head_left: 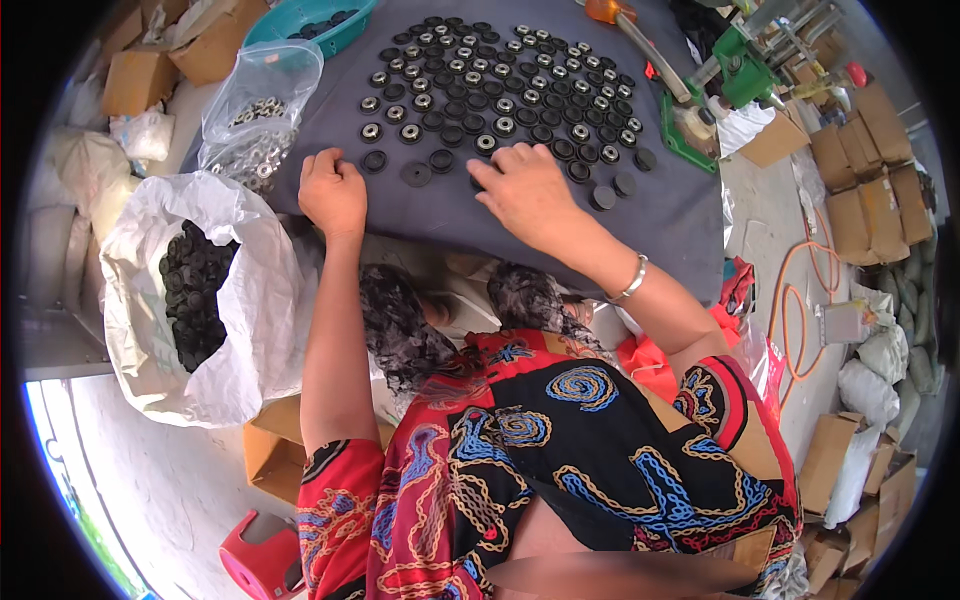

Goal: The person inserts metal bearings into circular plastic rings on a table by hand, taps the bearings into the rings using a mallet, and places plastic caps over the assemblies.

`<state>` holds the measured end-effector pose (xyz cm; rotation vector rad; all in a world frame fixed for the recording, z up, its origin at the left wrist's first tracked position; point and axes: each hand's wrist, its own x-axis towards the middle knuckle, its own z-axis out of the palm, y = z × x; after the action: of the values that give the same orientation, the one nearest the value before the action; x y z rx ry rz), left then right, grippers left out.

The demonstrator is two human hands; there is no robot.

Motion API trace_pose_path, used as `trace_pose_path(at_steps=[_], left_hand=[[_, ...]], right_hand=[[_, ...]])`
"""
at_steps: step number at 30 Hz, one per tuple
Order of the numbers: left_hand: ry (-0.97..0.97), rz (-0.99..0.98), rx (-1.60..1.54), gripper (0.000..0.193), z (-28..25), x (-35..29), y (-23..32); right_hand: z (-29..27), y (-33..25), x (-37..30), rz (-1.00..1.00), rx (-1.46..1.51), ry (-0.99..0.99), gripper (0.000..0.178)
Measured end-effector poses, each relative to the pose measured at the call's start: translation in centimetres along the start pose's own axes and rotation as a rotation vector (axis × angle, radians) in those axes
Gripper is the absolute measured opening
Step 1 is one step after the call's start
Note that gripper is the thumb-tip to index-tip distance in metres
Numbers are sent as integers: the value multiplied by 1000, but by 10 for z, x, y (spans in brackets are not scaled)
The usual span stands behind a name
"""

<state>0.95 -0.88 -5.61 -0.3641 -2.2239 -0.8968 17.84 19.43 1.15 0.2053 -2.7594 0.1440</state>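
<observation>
Many small round black caps (455,108) lie spread over the grey-covered table (450,220), several with a silver metal bearing (410,131) set in the middle. My left hand (335,192) rests at the table's left front, its fingers curled in; what they hold, if anything, is hidden. My right hand (528,195) is low over the front row of caps, palm down. Its thumb and forefinger are closed around the edge of a black cap (475,183), mostly covered by the hand. Plain black caps (603,197) lie to the right of this hand.
A clear plastic bag (262,115) of bearings lies on the table's left side, near a teal basin (335,35) of black pieces. Below it stands a white sack (130,300) of black caps. A green hand press (740,75) and an orange-handled tool (640,45) are at the far right.
</observation>
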Motion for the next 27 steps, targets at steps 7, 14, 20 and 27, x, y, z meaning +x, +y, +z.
trace_pose_path(at_steps=[7,14,20,27], left_hand=[[2,-6,-19,13,1,0,-4],[13,-21,-42,13,0,1,1],[23,-22,-51,13,0,1,-2],[19,-21,-50,13,0,2,-2]], right_hand=[[18,-4,9,-22,-82,-181,19],[10,-4,17,-6,327,-123,27],[6,5,15,-121,120,-113,33],[-2,30,29,-5,98,-43,33]])
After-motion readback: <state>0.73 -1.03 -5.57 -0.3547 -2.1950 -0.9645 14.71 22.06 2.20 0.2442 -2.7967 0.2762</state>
